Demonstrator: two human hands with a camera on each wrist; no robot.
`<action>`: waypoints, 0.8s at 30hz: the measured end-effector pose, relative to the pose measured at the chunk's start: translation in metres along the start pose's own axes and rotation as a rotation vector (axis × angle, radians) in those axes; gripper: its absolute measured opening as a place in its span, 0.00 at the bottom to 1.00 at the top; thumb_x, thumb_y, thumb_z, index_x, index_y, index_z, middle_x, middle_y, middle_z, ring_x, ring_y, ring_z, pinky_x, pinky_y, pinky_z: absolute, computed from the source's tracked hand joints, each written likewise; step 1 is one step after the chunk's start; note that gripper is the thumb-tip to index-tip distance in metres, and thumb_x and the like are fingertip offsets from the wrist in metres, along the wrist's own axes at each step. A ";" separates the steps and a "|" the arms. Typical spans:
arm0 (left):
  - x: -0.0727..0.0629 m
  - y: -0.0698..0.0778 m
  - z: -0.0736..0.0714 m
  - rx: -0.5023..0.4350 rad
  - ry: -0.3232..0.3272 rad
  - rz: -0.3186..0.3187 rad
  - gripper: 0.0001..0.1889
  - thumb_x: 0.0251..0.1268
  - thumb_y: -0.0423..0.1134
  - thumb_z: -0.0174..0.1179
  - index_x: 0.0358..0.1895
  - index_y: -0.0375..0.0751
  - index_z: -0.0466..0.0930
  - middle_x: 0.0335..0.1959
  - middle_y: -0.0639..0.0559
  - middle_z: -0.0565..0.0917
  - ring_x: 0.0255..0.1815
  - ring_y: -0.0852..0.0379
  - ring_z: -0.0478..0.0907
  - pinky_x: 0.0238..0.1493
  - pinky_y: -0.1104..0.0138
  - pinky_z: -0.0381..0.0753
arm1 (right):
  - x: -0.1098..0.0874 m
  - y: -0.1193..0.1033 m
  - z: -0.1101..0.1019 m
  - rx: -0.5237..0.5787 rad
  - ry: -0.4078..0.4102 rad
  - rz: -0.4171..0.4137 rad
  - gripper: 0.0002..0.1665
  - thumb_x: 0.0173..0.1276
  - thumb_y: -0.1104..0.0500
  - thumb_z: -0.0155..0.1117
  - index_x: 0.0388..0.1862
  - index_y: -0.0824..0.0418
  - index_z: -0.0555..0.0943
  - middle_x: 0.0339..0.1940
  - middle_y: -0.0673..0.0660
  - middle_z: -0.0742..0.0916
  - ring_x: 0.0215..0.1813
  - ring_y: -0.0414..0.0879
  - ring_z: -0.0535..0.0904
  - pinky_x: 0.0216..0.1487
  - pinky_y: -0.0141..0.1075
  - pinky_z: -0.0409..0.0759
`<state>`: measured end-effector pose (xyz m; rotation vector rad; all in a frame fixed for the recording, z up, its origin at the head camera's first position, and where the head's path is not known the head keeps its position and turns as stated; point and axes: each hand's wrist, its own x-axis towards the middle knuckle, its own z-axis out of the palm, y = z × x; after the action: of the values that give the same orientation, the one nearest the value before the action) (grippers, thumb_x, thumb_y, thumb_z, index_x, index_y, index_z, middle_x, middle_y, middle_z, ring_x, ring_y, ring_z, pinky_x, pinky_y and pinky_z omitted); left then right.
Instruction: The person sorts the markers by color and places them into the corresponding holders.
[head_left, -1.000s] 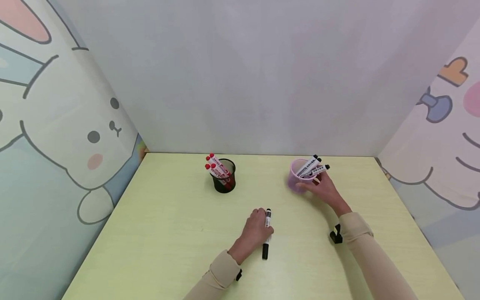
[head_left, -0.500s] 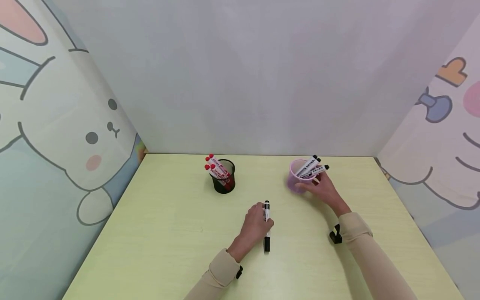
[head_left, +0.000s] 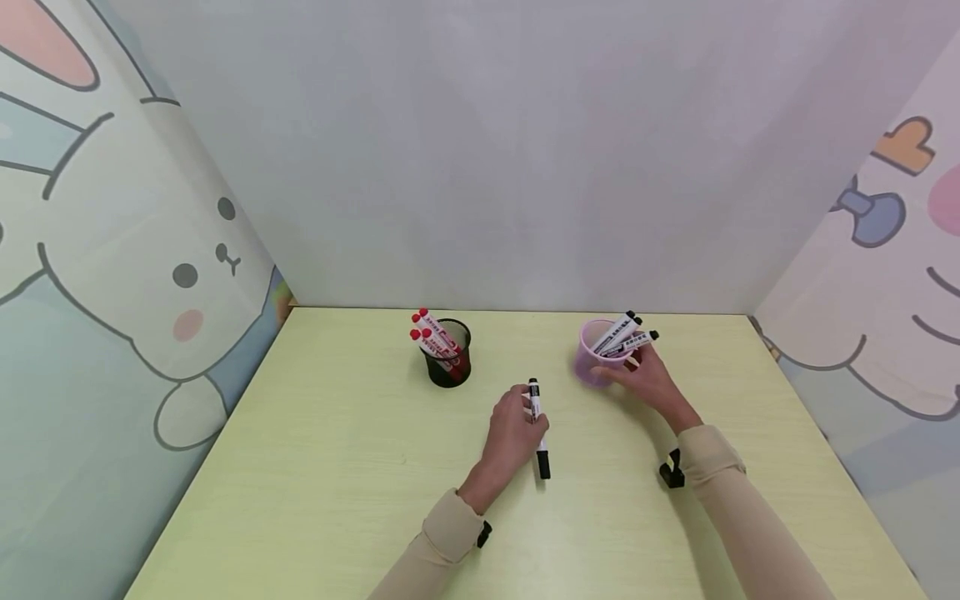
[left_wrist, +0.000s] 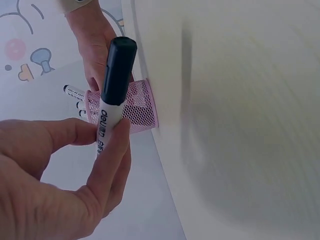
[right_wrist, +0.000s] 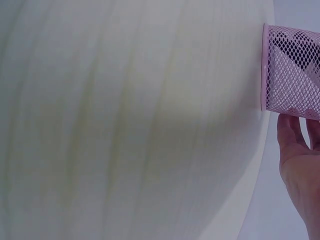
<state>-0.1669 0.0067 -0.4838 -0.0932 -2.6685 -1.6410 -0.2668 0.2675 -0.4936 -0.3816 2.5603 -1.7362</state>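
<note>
My left hand [head_left: 512, 433] pinches a white marker [left_wrist: 109, 117] with a black cap between thumb and fingers, above the middle of the table. In the left wrist view its capped end points up, and "deli" lettering shows on the barrel. My right hand [head_left: 651, 385] holds the pink mesh pen cup [right_wrist: 292, 75] from its right side, thumb in front and fingers partly hidden behind. Black-capped white markers [head_left: 617, 333] lean in that cup, their caps sticking out over the rim.
A black mesh pen cup [head_left: 448, 375] with several red-capped markers [head_left: 437, 336] stands at the back, left of the pink one. The pale yellow table [head_left: 337, 450] meets a plain wall behind. Cartoon-printed panels [head_left: 142, 300] flank it.
My left hand has moved forward, toward the back of the table, carrying the marker, whose capped end has swung slightly right. My right hand and the pink pen cup have stayed in place.
</note>
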 end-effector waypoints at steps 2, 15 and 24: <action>0.002 0.002 0.001 -0.007 0.028 0.012 0.25 0.64 0.29 0.65 0.64 0.26 0.73 0.41 0.45 0.81 0.34 0.60 0.80 0.33 0.71 0.81 | -0.001 -0.005 0.000 -0.005 -0.002 -0.002 0.56 0.62 0.65 0.78 0.81 0.66 0.54 0.68 0.69 0.73 0.68 0.56 0.69 0.74 0.54 0.67; 0.015 0.017 0.003 -0.076 0.133 0.056 0.25 0.63 0.28 0.66 0.63 0.28 0.74 0.42 0.45 0.82 0.37 0.58 0.83 0.34 0.73 0.83 | -0.001 -0.005 0.000 -0.010 0.002 -0.016 0.53 0.62 0.65 0.78 0.79 0.66 0.56 0.67 0.67 0.74 0.65 0.50 0.71 0.70 0.37 0.72; 0.029 0.029 0.004 -0.132 0.190 0.060 0.25 0.63 0.29 0.66 0.64 0.29 0.74 0.44 0.45 0.82 0.39 0.56 0.85 0.36 0.72 0.84 | -0.001 0.000 0.000 0.005 0.011 -0.044 0.53 0.62 0.65 0.78 0.79 0.64 0.57 0.66 0.67 0.74 0.62 0.45 0.72 0.64 0.27 0.72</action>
<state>-0.1940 0.0248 -0.4587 -0.0168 -2.3958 -1.7126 -0.2657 0.2678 -0.4940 -0.4327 2.5739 -1.7641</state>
